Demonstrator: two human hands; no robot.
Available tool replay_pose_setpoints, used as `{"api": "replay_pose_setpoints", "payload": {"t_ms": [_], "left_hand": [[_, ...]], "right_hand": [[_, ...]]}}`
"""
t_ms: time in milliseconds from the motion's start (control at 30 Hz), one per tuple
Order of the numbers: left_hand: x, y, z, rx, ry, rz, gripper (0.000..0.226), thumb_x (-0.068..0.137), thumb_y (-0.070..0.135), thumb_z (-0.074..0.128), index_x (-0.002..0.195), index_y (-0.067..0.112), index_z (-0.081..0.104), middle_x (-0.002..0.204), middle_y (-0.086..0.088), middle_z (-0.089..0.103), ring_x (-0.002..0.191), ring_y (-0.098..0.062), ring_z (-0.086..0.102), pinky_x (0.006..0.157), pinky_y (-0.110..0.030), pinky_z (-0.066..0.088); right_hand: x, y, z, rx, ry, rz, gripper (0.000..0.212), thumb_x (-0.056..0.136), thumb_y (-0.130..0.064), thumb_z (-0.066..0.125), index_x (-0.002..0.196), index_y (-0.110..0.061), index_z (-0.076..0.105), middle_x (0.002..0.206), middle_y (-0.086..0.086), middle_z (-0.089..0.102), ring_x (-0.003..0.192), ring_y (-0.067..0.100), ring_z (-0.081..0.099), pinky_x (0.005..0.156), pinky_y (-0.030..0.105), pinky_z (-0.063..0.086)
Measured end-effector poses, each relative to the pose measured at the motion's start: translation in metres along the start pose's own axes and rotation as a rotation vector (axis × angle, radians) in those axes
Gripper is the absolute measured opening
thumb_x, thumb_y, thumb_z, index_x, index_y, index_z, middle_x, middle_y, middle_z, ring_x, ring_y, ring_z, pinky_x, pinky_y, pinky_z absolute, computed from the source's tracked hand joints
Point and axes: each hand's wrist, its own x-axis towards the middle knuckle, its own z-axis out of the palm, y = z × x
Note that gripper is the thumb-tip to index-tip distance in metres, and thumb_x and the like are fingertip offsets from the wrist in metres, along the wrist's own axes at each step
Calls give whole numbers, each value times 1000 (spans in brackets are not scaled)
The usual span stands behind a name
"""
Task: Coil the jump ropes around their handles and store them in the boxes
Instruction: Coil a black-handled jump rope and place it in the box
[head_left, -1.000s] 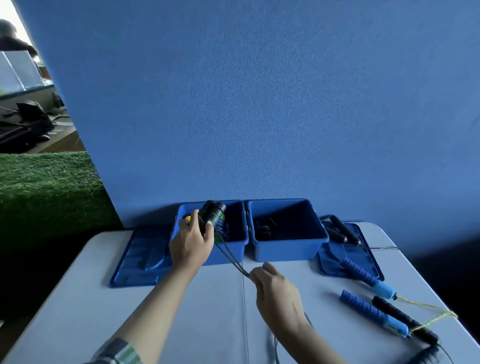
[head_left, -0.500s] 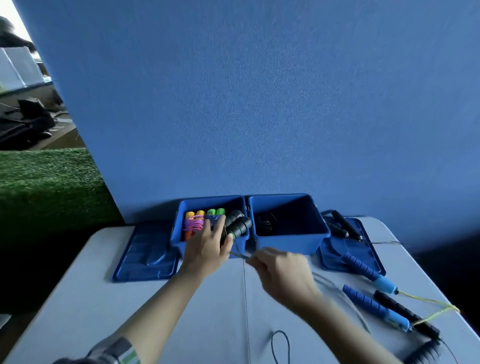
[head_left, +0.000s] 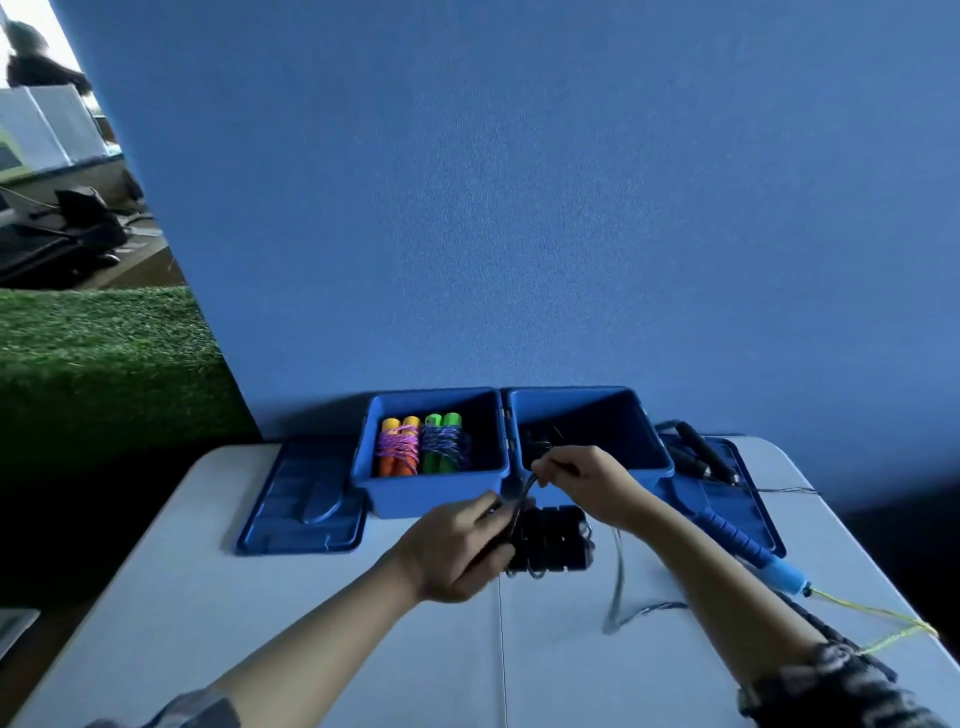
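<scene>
Head view. A white folding table (head_left: 218, 597) stands against a blue partition wall (head_left: 519, 208); at ten o'clock lie artificial green turf (head_left: 104, 364) and, beyond it, a dim office area. At twelve o'clock on the table two open blue boxes sit side by side. The left box (head_left: 431, 491) holds an orange-handled rope (head_left: 398, 447) and a green-handled rope (head_left: 441, 444), each coiled around its handles; the right box (head_left: 644, 447) holds dark contents that cannot be made out. A blue lid (head_left: 301, 504) lies flat at ten o'clock, and a second lid (head_left: 727, 488) at two o'clock carries black handles (head_left: 698, 452). A blue-handled rope (head_left: 748, 551) with a yellow cord lies at three o'clock.

Both forearms reach inward from six o'clock. The left hand (head_left: 457, 551) has its fingers curled around one end of the black handles of a jump rope (head_left: 550, 535), held just in front of the boxes. The right hand (head_left: 587, 483), just beyond the handles at one o'clock, pinches the dark cord (head_left: 519, 499) that arcs to them. Slack cord (head_left: 618, 587), blurred, trails over the table at four o'clock.
</scene>
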Motion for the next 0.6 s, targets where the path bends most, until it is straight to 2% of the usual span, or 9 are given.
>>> {"api": "replay_pose_setpoints", "payload": {"t_ms": [67,133,200,267,367,433,533,600], "left_hand": [[0,1,-1,-28,18,-61,69,89,61,48,134,9,48,100,-7,53,71,-19,53,58,-22,37],[0,0,1,-28,39,-145,83,79,73,55,132,9,53,103,-4,55,74,-18,56,61,-21,41],[2,-1,2,-11,63,-172,80,78,71,61,130,11,56,102,-2,56,74,-18,59,61,-25,49],[4,0,2,-3,89,-161,73,80,67,62,130,13,56,97,1,55,70,-16,59,57,-26,51],[5,2,2,-5,126,-186,70,80,62,63,134,18,52,99,4,57,76,-15,62,61,-28,53],[5,1,4,-22,144,-203,68,78,56,67,135,22,50,102,6,58,81,-14,63,65,-29,54],[5,1,2,-74,171,-269,67,76,52,67,136,32,44,108,10,58,88,-10,63,69,-31,55],[6,2,-2,-107,201,-323,69,76,54,63,138,41,37,112,14,57,92,-6,61,75,-28,54]], "right_hand": [[5,7,2,47,11,-1,27,92,-30,57,65,-32,60,59,-9,58,55,0,44,59,22,36],[9,15,3,77,15,9,24,90,-35,59,67,-29,63,56,-9,54,54,4,42,57,23,35],[11,19,4,122,22,31,23,85,-40,63,68,-26,66,54,-9,49,53,5,38,55,22,31],[12,23,4,221,19,84,25,79,-42,68,69,-19,68,60,1,46,57,10,37,55,24,29],[11,31,3,364,-18,173,31,74,-41,70,75,-10,73,61,2,51,59,9,42,56,22,33],[9,39,8,420,-29,227,25,81,-32,69,77,-8,75,62,3,55,60,11,44,56,24,35],[5,49,19,492,-20,229,17,86,-16,65,86,-1,72,78,13,59,75,19,48,68,33,39],[1,49,24,581,12,250,19,86,-5,58,72,7,64,70,14,54,70,24,45,64,35,37]]}}
